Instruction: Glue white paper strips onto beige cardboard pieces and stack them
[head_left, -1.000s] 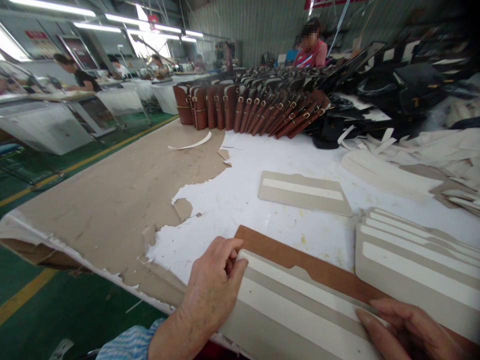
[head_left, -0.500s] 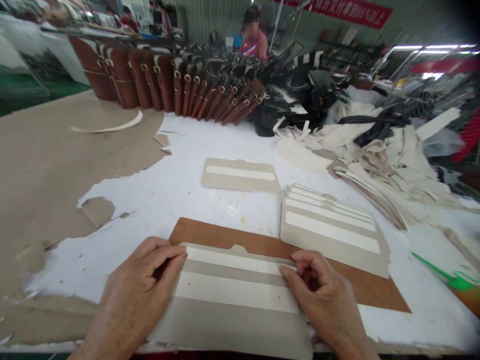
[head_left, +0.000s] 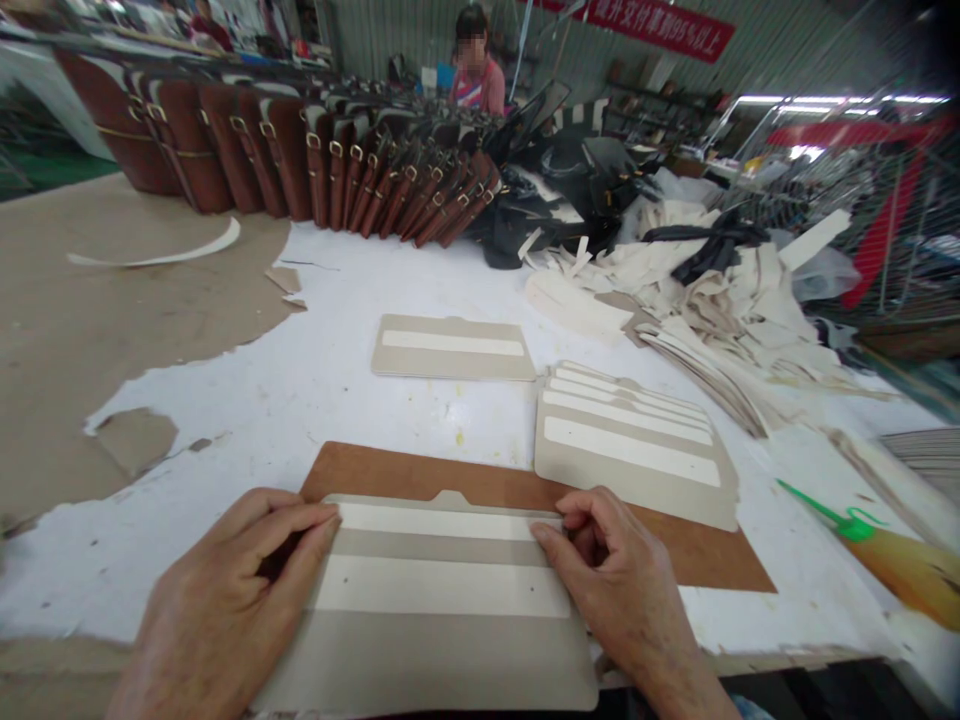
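A grey card panel [head_left: 442, 640] with two white strips lies on a brown board [head_left: 697, 560] at the table's near edge. My left hand [head_left: 225, 600] rests on the panel's left end, fingers curled and pressing its upper corner. My right hand [head_left: 622, 590] presses the right end, fingers pinched at the end of the upper white strip [head_left: 435, 521]. Both hands grip the same panel.
A stack of similar grey panels [head_left: 630, 440] lies to the right, a single one [head_left: 450, 348] further back. Brown leather bags [head_left: 300, 160] stand in a row at the rear, beside black bags and a heap of white offcuts [head_left: 720, 290]. A green-handled tool [head_left: 885, 545] lies right. A person sits behind.
The view has swung to the right and settled on the table. My right hand slid left along the panel towards the upper strip's end; my left hand stayed on the left corner.
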